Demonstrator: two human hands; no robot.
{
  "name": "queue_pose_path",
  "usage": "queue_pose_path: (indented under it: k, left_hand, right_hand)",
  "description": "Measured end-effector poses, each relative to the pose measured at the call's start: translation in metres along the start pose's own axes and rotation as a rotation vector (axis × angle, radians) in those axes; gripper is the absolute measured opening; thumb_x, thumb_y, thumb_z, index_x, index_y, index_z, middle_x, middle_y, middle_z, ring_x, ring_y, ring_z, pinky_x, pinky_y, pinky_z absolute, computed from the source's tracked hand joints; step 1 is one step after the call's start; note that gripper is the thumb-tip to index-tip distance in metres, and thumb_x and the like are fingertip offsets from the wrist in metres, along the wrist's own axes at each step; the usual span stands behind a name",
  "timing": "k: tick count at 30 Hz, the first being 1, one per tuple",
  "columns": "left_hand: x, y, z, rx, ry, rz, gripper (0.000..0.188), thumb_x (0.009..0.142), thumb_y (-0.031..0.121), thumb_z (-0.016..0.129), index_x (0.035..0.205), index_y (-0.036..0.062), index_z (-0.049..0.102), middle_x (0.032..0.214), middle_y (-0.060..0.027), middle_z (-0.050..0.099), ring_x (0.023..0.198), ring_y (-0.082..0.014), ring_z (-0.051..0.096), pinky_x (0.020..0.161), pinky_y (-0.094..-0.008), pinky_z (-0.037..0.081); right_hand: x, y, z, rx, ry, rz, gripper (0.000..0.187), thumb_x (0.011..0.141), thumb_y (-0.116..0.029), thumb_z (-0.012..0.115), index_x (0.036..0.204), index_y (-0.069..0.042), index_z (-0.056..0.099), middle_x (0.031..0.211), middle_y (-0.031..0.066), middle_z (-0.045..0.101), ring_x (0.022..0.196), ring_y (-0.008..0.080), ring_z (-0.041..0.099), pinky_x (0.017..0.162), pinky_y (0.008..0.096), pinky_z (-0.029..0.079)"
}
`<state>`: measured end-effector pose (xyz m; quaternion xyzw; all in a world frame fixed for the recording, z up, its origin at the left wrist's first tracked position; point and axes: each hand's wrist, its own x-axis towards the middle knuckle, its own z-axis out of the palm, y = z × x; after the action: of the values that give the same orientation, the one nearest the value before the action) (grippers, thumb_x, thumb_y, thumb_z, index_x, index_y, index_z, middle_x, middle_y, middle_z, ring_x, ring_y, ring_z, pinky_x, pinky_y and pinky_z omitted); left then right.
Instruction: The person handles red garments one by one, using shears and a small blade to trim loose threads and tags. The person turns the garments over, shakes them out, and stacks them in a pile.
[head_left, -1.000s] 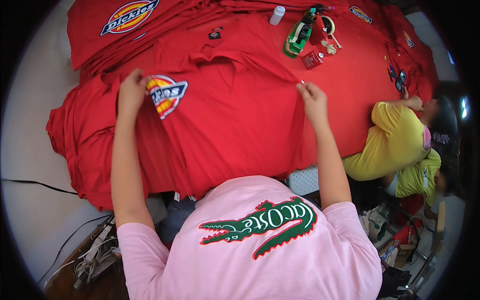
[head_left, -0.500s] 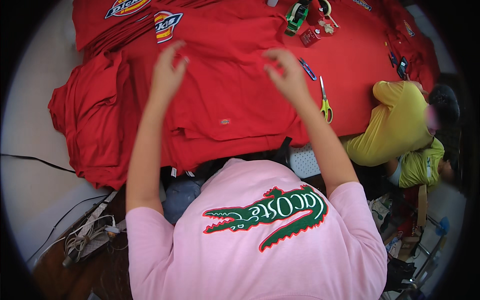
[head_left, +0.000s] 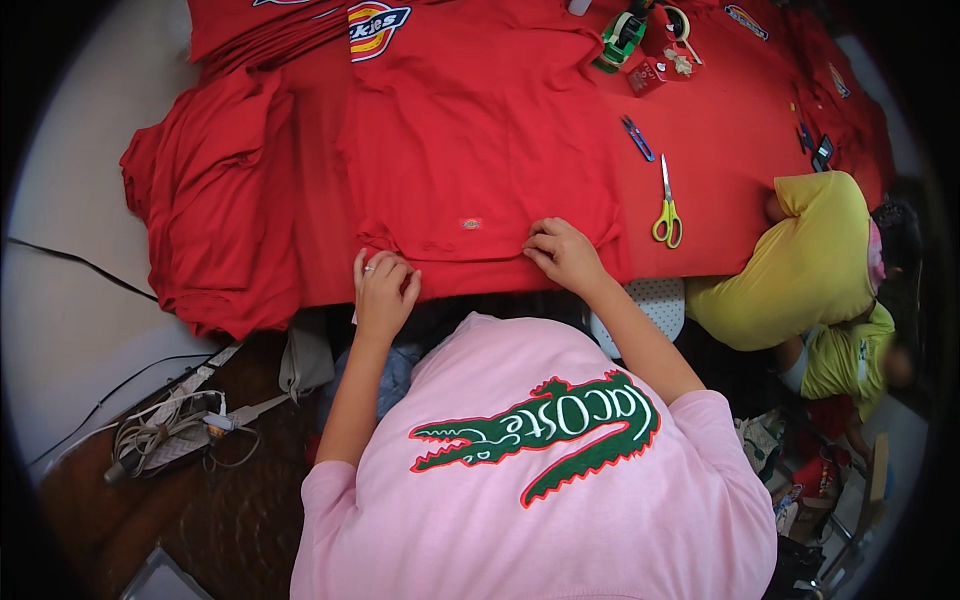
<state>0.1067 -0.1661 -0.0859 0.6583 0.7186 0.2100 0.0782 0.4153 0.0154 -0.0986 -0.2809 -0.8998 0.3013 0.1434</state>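
A red shirt (head_left: 480, 140) lies spread over the red-covered table before me, its hem toward me. It bears a colourful logo at its far left and a small patch (head_left: 471, 225) near the hem. My left hand (head_left: 384, 288), with a ring on one finger, is closed at the hem's left part by the table's front edge. Further right, my right hand (head_left: 566, 256) pinches the same hem, thumb against fingers. The fabric right under the fingertips is partly hidden.
Yellow-handled scissors (head_left: 667, 212) and blue thread snips (head_left: 637, 138) lie right of the shirt. Beyond stand a green tape dispenser (head_left: 620, 42) and a small red box (head_left: 646, 76). Heaped red garments (head_left: 215, 200) lie left. People in yellow (head_left: 800, 265) sit at the right.
Both hands have come down from above the shirt's middle to its near hem, and their fingers have closed there. The hem now lies straighter along the table's front edge.
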Motion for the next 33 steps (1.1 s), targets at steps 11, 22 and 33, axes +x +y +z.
queue_pose_path:
  k: [11, 22, 33]
  left_hand:
    - [0.040, 0.066, 0.042, -0.543, 0.090, -0.258, 0.015, 0.095, 0.015, 0.070, 0.103, 0.0018, 0.072, 0.106, -0.0143, 0.067, 0.092, -0.0336, 0.067, 0.089, -0.0432, 0.052]
    - [0.039, 0.045, 0.027, -1.467, -0.705, -1.223, 0.035, 0.104, 0.029, 0.066, 0.121, -0.0009, 0.066, 0.114, -0.0176, 0.073, 0.108, -0.0304, 0.073, 0.095, -0.0448, 0.059]
    - [0.083, 0.054, 0.075, -1.842, -0.149, -1.168, 0.041, 0.096, 0.019, 0.077, 0.131, 0.0049, 0.062, 0.135, -0.0098, 0.067, 0.125, -0.0255, 0.065, 0.112, -0.0476, 0.049]
  right_hand:
    - [0.018, -0.013, -0.012, -0.174, 0.040, 0.033, 0.023, 0.091, -0.025, 0.073, 0.109, -0.010, 0.072, 0.099, 0.0120, 0.066, 0.098, 0.0316, 0.066, 0.082, 0.0438, 0.054]
    - [0.049, 0.154, -0.095, -0.656, 0.357, 0.529, 0.038, 0.094, -0.019, 0.067, 0.128, -0.002, 0.065, 0.116, 0.0206, 0.066, 0.111, 0.0382, 0.064, 0.095, 0.0508, 0.053]
    - [0.045, 0.068, -0.048, 0.301, 0.749, 0.502, 0.018, 0.104, -0.011, 0.061, 0.115, 0.002, 0.067, 0.095, 0.0139, 0.069, 0.085, 0.0257, 0.069, 0.077, 0.0373, 0.055]
